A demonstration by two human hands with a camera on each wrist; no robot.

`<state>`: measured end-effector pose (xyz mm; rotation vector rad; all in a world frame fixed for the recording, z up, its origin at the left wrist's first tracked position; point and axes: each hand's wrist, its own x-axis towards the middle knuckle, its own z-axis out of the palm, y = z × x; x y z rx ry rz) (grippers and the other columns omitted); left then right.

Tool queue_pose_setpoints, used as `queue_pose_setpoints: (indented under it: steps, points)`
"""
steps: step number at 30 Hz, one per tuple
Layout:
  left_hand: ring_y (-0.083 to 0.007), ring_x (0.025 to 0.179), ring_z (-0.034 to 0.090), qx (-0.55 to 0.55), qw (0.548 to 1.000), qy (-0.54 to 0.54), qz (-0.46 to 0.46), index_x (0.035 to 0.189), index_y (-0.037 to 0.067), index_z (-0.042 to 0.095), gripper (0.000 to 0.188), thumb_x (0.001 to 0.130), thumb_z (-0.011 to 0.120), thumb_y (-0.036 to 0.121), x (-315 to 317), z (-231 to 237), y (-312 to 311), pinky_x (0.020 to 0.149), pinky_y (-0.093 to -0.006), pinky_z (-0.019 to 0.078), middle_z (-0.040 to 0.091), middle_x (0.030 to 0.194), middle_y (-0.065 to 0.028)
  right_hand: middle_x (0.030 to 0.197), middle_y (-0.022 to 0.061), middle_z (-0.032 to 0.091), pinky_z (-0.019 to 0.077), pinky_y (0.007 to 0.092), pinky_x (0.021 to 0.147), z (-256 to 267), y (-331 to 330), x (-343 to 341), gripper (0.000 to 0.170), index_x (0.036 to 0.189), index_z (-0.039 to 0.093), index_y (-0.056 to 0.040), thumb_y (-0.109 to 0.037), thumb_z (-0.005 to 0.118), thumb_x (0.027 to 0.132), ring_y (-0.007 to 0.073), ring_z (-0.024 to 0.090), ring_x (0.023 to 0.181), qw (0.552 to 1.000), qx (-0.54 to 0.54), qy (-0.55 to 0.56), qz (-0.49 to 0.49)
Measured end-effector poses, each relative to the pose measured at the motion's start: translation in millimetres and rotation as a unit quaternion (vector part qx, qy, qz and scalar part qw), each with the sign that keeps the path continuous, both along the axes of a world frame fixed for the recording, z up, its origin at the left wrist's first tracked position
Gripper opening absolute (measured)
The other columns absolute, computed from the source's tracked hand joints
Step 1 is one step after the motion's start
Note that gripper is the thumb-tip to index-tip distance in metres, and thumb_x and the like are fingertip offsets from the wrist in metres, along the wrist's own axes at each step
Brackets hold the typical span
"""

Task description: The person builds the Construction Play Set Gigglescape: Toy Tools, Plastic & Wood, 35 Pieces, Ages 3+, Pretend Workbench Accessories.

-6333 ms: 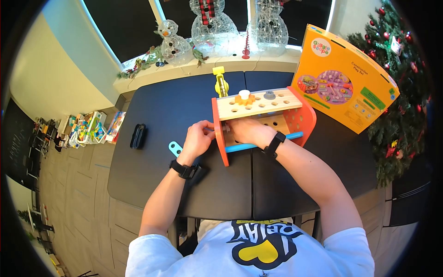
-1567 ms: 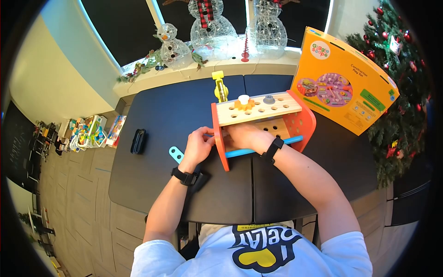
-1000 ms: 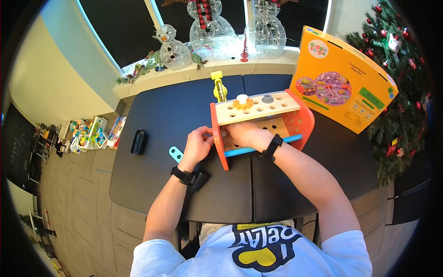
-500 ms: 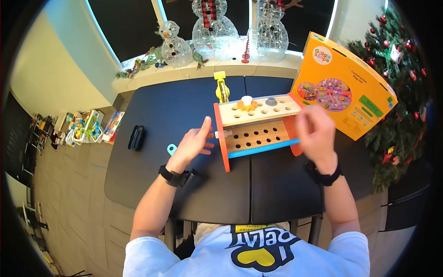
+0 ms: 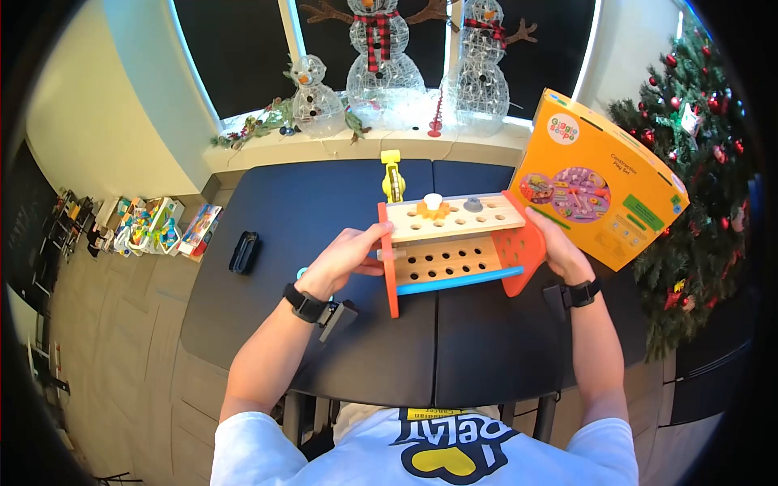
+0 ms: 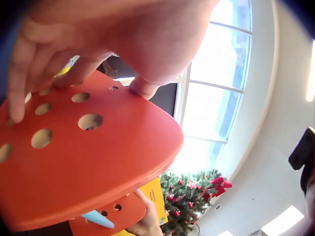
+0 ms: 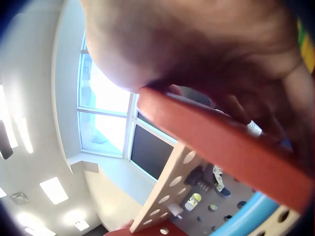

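Note:
A toy workbench with red side panels, a pale wooden holed top (image 5: 454, 219) and a blue front bar (image 5: 460, 281) stands on the dark table. My left hand (image 5: 347, 257) grips its left panel (image 6: 113, 147), thumb at the top edge and fingers against the outer face. My right hand (image 5: 561, 247) holds the right panel (image 7: 221, 142) by its edge, fingers on the outside. A whitish bolt (image 5: 391, 254) sits through the left panel near my left fingers. On the top are an orange gear (image 5: 433, 210) with a white bolt head, and a grey piece (image 5: 472, 206).
Behind the bench stands a yellow toy piece (image 5: 393, 176). An orange box (image 5: 600, 186) leans at the back right, close to my right hand. A black case (image 5: 244, 252) lies at the left; a light-blue strip (image 5: 301, 273) is mostly hidden behind my left wrist.
My right hand has come out from under the bench top and moved right to the right panel. My left hand has left the bolt area and taken hold of the left panel. The view has tilted up.

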<state>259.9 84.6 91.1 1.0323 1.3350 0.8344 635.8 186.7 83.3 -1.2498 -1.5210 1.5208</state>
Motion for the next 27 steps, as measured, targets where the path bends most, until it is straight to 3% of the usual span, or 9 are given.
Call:
queue_pose_setpoints:
  steps: [2, 3, 6, 12, 18, 19, 22, 25, 27]
  points:
    - [-0.0270, 0.112, 0.070, 0.002, 1.000, -0.010, 0.006, 0.138, -0.004, 0.065, 0.070, 0.101, 0.062, 0.054, -4.5, 2.0, 0.5, 0.099, -0.0375, 0.0569, 0.070, 0.131, -0.0180, 0.127, 0.0107, 0.072, 0.0568, 0.0262, 0.073, -8.2, 0.7, 2.2, 0.058, 0.143, 0.060, -0.0017, -0.047, 0.041, 0.112, 0.0137, 0.071, 0.105, 1.000, 0.028, 0.006, 0.010]
    - [-0.0263, 0.113, 0.070, 0.018, 1.000, -0.017, 0.001, 0.138, -0.005, 0.065, 0.067, 0.102, 0.064, 0.051, -6.4, 3.4, 1.9, 0.101, -0.0376, 0.0559, 0.070, 0.131, -0.0179, 0.131, 0.0128, 0.070, 0.0541, 0.0301, 0.092, -5.8, -5.1, -2.1, 0.055, 0.144, 0.059, 0.0015, -0.041, 0.043, 0.112, 0.0165, 0.067, 0.116, 0.998, 0.045, 0.032, 0.017]
    - [-0.0243, 0.117, 0.069, 0.062, 0.997, -0.040, -0.008, 0.137, -0.009, 0.064, 0.060, 0.102, 0.069, 0.040, -15.1, 4.3, 0.8, 0.106, -0.0378, 0.0530, 0.069, 0.133, -0.0176, 0.147, 0.0147, 0.061, 0.0458, 0.0344, 0.112, -1.9, -9.0, -1.9, 0.052, 0.150, 0.051, 0.0049, -0.031, 0.047, 0.112, 0.0194, 0.060, 0.132, 0.993, 0.059, 0.085, 0.056]
    - [-0.0229, 0.132, 0.060, 0.173, 0.984, -0.041, -0.023, 0.146, -0.002, 0.061, 0.062, 0.090, 0.081, 0.014, -22.7, 6.2, -3.9, 0.119, -0.0380, 0.0406, 0.065, 0.143, -0.0145, 0.144, 0.0151, 0.060, 0.0418, 0.0359, 0.113, 3.9, -26.2, -8.7, 0.054, 0.152, 0.046, 0.0021, -0.017, 0.052, 0.101, 0.0206, 0.057, 0.133, 0.986, 0.105, 0.118, 0.044]
    - [-0.0237, 0.155, 0.036, 0.207, 0.978, -0.021, 0.015, 0.144, 0.001, 0.063, 0.076, 0.072, 0.084, -0.010, -17.0, -18.4, -3.0, 0.126, -0.0376, 0.0285, 0.035, 0.170, -0.0141, 0.134, 0.0136, 0.064, 0.0449, 0.0395, 0.106, -21.3, -27.1, -7.2, 0.053, 0.144, 0.042, -0.0069, -0.014, 0.056, 0.093, 0.0218, 0.060, 0.124, 0.988, 0.085, 0.126, 0.025]
    - [-0.0256, 0.160, 0.026, 0.197, 0.980, -0.023, 0.005, 0.147, 0.008, 0.062, 0.083, 0.070, 0.082, -0.016, -16.7, -21.6, -2.4, 0.129, -0.0426, 0.0242, 0.030, 0.174, -0.0033, 0.134, 0.0136, 0.064, 0.0448, 0.0395, 0.106, -25.7, -28.0, -6.6, 0.053, 0.144, 0.043, -0.0069, -0.014, 0.056, 0.093, 0.0218, 0.060, 0.125, 0.989, 0.083, 0.121, 0.017]
    - [-0.0264, 0.160, 0.026, 0.200, 0.978, -0.062, 0.005, 0.146, 0.008, 0.062, 0.081, 0.071, 0.081, -0.016, -13.3, -23.2, -7.1, 0.128, -0.0427, 0.0306, 0.030, 0.173, -0.0041, 0.133, 0.0134, 0.064, 0.0446, 0.0394, 0.106, -29.9, -28.7, -7.4, 0.052, 0.144, 0.043, -0.0069, -0.014, 0.055, 0.093, 0.0213, 0.060, 0.124, 0.989, 0.086, 0.117, 0.009]
    - [-0.0278, 0.159, 0.028, 0.224, 0.975, 0.008, -0.005, 0.147, 0.008, 0.061, 0.080, 0.072, 0.078, -0.018, -15.0, -28.6, -7.3, 0.122, -0.0432, 0.0419, 0.031, 0.173, -0.0046, 0.128, 0.0140, 0.064, 0.0442, 0.0376, 0.105, -24.2, -37.3, -12.4, 0.042, 0.134, 0.045, -0.0052, -0.014, 0.055, 0.094, 0.0198, 0.060, 0.119, 0.988, 0.095, 0.119, -0.002]
    - [-0.0266, 0.156, 0.035, 0.195, 0.979, -0.054, 0.004, 0.144, 0.007, 0.065, 0.077, 0.072, 0.077, -0.018, -12.1, -22.5, -12.3, 0.122, -0.0414, 0.0417, 0.030, 0.173, -0.0067, 0.125, 0.0142, 0.065, 0.0440, 0.0366, 0.104, -23.2, -38.8, -13.4, 0.037, 0.129, 0.047, -0.0042, -0.015, 0.055, 0.094, 0.0189, 0.060, 0.117, 0.988, 0.096, 0.121, -0.005]
